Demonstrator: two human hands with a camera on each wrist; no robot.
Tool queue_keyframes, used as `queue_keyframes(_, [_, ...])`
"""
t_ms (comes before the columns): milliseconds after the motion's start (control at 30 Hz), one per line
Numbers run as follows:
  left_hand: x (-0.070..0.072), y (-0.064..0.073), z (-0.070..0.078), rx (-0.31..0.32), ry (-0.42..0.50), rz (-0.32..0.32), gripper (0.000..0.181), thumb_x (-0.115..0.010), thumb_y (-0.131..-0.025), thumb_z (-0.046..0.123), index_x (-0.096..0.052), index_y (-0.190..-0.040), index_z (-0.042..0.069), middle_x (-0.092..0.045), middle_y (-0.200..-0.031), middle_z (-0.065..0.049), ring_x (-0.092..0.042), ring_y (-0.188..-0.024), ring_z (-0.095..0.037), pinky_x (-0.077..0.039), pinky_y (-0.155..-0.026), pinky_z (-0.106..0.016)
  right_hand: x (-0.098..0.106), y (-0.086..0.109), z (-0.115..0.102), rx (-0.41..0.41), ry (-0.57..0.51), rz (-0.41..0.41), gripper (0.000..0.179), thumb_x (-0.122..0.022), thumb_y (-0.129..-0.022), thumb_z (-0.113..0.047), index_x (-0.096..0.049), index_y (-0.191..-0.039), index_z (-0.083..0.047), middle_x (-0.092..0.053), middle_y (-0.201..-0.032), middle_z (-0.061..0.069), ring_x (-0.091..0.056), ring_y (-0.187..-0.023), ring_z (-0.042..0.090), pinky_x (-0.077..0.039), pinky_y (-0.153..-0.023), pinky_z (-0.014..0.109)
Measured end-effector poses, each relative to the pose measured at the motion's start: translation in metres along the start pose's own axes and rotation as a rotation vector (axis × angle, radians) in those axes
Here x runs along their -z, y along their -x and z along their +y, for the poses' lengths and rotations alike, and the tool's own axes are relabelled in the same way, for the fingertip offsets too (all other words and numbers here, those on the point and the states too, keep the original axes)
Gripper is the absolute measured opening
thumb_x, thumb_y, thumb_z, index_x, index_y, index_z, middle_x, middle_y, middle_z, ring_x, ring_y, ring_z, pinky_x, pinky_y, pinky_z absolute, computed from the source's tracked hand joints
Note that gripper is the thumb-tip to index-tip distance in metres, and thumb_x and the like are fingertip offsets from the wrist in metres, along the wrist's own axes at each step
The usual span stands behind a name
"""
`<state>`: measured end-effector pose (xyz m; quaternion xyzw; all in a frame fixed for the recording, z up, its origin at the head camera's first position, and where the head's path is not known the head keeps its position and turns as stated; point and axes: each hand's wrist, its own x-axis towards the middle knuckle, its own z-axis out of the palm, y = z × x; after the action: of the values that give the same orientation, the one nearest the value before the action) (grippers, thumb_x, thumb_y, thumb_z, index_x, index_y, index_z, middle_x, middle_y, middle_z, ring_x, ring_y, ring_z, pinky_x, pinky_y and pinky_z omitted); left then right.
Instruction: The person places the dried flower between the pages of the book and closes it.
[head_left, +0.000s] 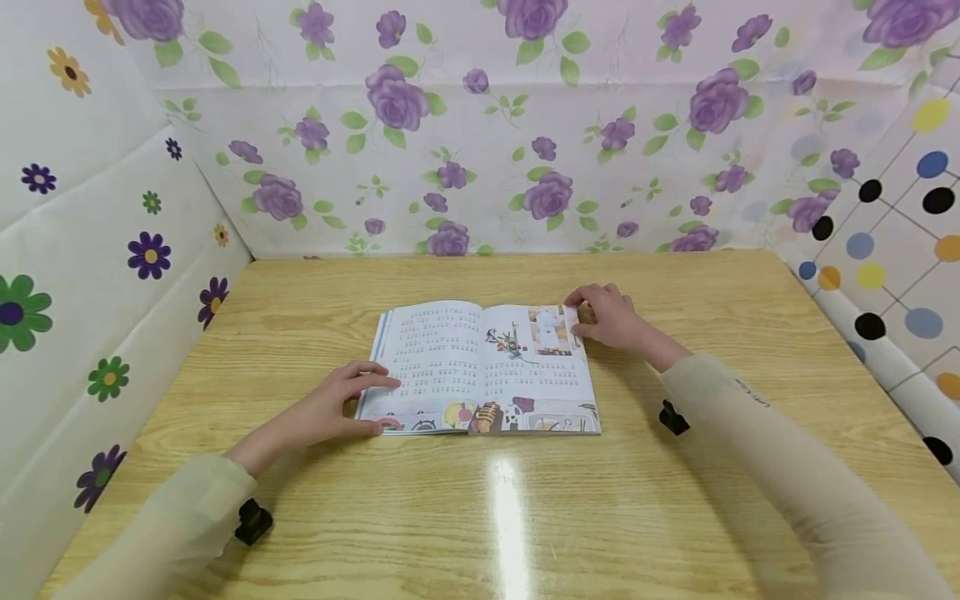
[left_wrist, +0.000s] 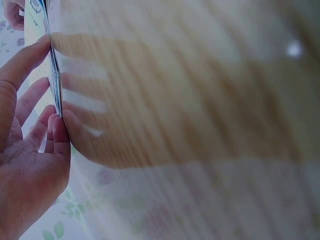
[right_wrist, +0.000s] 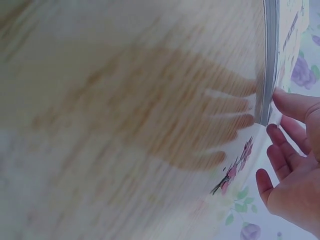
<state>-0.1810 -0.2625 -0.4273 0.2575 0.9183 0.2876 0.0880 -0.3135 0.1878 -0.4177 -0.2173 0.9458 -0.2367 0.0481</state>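
An open picture book (head_left: 442,350) lies on the wooden table, its left page mostly text, its right page with text and coloured drawings. My left hand (head_left: 333,404) rests on its left side, fingers spread over the page and thumb by the lower left corner. In the left wrist view, the thumb and fingertips of the left hand (left_wrist: 30,145) meet the book's edge (left_wrist: 54,65). At the upper right corner, my right hand (head_left: 611,317) holds the page between thumb and curled index finger. Seen from the right wrist, the right hand's thumb (right_wrist: 292,105) touches the book's edge (right_wrist: 270,60).
The wooden table (head_left: 450,517) spreads around the book, with a bright light reflection in front. A purple-flowered cloth (head_left: 480,125) hangs at the back. Patterned sheets close in the left side (head_left: 67,333) and right side (head_left: 900,275).
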Motion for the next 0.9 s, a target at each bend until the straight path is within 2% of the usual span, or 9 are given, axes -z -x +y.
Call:
queue_keyframes(233, [0.0, 0.0, 0.0, -0.002, -0.005, 0.006, 0.056, -0.078, -0.085, 0.03, -0.059, -0.137, 0.022, -0.046, -0.145, -0.009, -0.043, -0.133, -0.033, -0.046, -0.1, -0.048, 0.002, 0.001, -0.002, 0.027, 0.02, 0.031, 0.04, -0.074, -0.09, -0.017, -0.057, -0.125, -0.007, -0.06, -0.126, 0.014, -0.041, -0.113, 0.036, -0.029, -0.094, 0.057])
queue_keyframes(400, [0.0, 0.0, 0.0, -0.005, 0.013, 0.003, 0.056, -0.078, -0.086, 0.029, -0.058, -0.138, 0.021, -0.045, -0.145, -0.01, -0.042, -0.133, -0.034, -0.047, -0.101, -0.05, 0.001, 0.001, -0.003, 0.051, 0.048, 0.051, 0.04, -0.075, -0.088, -0.018, -0.059, -0.124, -0.008, -0.065, -0.11, 0.011, -0.048, -0.103, 0.031, -0.032, -0.091, 0.054])
queue_keyframes(500, [0.0, 0.0, 0.0, 0.0, 0.03, -0.004, 0.057, -0.079, -0.085, 0.028, -0.058, -0.138, 0.02, -0.044, -0.146, -0.01, -0.041, -0.134, -0.035, -0.046, -0.103, -0.052, 0.0, 0.002, -0.002, 0.069, 0.053, 0.063, 0.041, -0.076, -0.087, -0.017, -0.059, -0.124, -0.007, -0.066, -0.102, 0.011, -0.054, -0.094, 0.029, -0.038, -0.088, 0.048])
queue_keyframes(667, [0.001, 0.0, 0.0, 0.009, 0.044, -0.009, 0.057, -0.079, -0.085, 0.028, -0.058, -0.138, 0.021, -0.044, -0.146, -0.01, -0.04, -0.134, -0.035, -0.045, -0.104, -0.054, 0.001, 0.005, -0.001, 0.101, 0.014, 0.074, 0.045, -0.075, -0.087, -0.012, -0.059, -0.129, -0.004, -0.067, -0.1, 0.014, -0.061, -0.087, 0.026, -0.049, -0.079, 0.04])
queue_keyframes(800, [0.001, 0.0, 0.0, 0.012, 0.047, -0.01, 0.057, -0.079, -0.085, 0.029, -0.058, -0.138, 0.021, -0.044, -0.146, -0.01, -0.04, -0.134, -0.035, -0.045, -0.105, -0.054, 0.004, 0.009, -0.001, 0.088, -0.047, 0.063, 0.05, -0.072, -0.09, -0.011, -0.055, -0.137, -0.007, -0.067, -0.103, 0.014, -0.063, -0.088, 0.025, -0.05, -0.075, 0.036])
queue_keyframes(900, [0.001, 0.001, 0.0, 0.014, 0.043, -0.011, 0.057, -0.078, -0.085, 0.03, -0.058, -0.138, 0.021, -0.044, -0.146, -0.01, -0.039, -0.134, -0.036, -0.045, -0.105, -0.054, 0.006, 0.012, -0.001, 0.109, -0.09, 0.071, 0.049, -0.068, -0.093, -0.011, -0.054, -0.14, -0.011, -0.067, -0.104, 0.012, -0.062, -0.089, 0.024, -0.049, -0.071, 0.034])
